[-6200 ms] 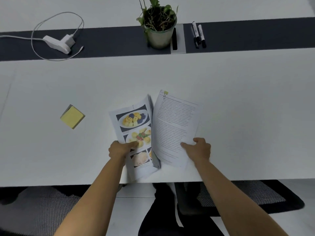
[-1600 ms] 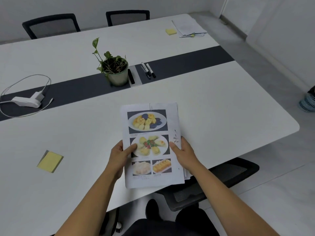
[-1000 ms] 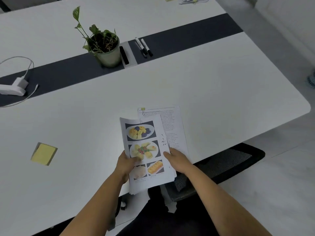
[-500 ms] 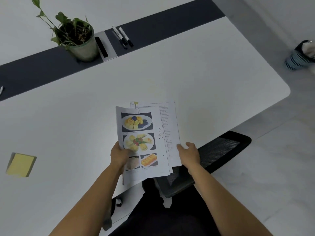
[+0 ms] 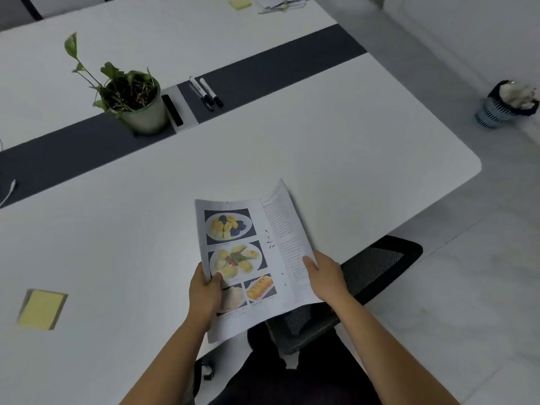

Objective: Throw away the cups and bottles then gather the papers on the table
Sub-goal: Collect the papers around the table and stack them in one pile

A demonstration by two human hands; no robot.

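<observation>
Head view: a person is standing at the near edge of a white table (image 5: 321,159), looking down at both hands.
Left hand: the left hand (image 5: 204,293) is gripping the left edge of the papers (image 5: 254,258), thumb pressing on a food photo, fingers curling underneath.
Right hand: the right hand (image 5: 324,276) is pinching the right edge, thumb lying on the printed text.
Papers: these are hovering over the table's near edge, with the photo sheet on top and the text sheet fanning out rightward and curling up. The two-handed hold is probably serving to square them into one stack.
Chair: a black mesh chair (image 5: 377,267) is sitting tucked below the right hand.
Sticky pad: a yellow sticky pad (image 5: 41,309) is lying well apart to the left.
Middle strip: a potted plant (image 5: 137,106) and two markers (image 5: 206,93) are resting on the dark band.
Far end: more far papers (image 5: 280,1) are lying at the far edge, partly cut off, likely awaiting gathering.
In the way: the plant and markers are sitting between; walking round is looking easier than reaching.
Bin: a waste bin (image 5: 502,108) is standing on the floor to the right, brimming; no cups or bottles are showing on the table.
</observation>
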